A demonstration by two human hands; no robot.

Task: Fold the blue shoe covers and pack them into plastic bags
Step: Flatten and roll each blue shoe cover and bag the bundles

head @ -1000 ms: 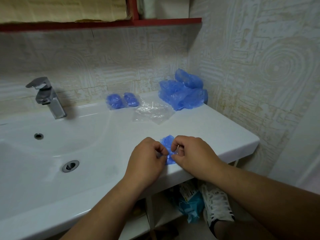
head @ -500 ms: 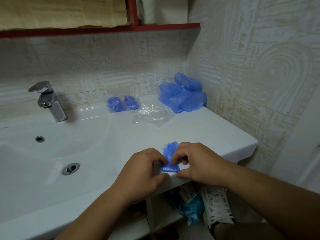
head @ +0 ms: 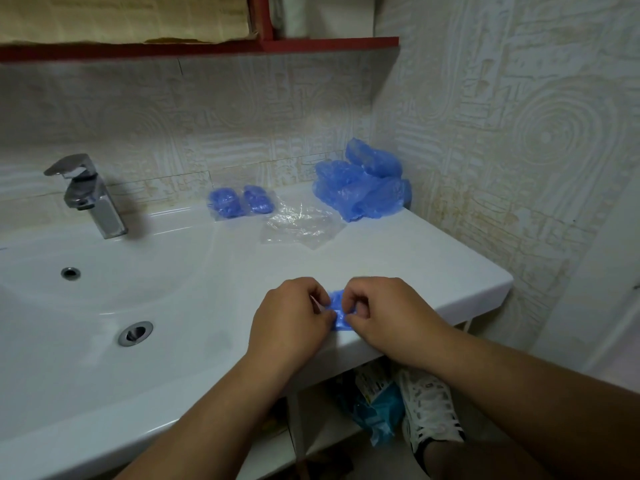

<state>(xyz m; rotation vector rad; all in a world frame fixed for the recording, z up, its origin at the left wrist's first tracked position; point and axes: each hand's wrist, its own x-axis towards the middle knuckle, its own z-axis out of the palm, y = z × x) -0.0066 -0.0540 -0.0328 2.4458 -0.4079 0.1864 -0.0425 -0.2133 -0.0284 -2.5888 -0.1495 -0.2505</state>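
Observation:
A small folded blue shoe cover (head: 338, 312) lies at the front edge of the white sink counter (head: 415, 258). My left hand (head: 291, 320) pinches its left side and my right hand (head: 384, 313) pinches its right side, fingers curled, so most of it is hidden. A pile of loose blue shoe covers (head: 363, 187) sits in the back right corner. Clear empty plastic bags (head: 299, 226) lie in front of that pile. Two packed bags of folded blue covers (head: 239, 201) rest by the back wall.
The basin with its drain (head: 135, 333) takes up the left half, with a chrome faucet (head: 88, 195) behind. A red shelf (head: 207, 46) hangs overhead. The tiled wall closes the right side. Below the counter are a white sneaker (head: 429, 407) and a blue packet (head: 377, 407).
Both hands closed in on the cover and folded it smaller; less blue shows between them than half a second ago. The view shifted slightly.

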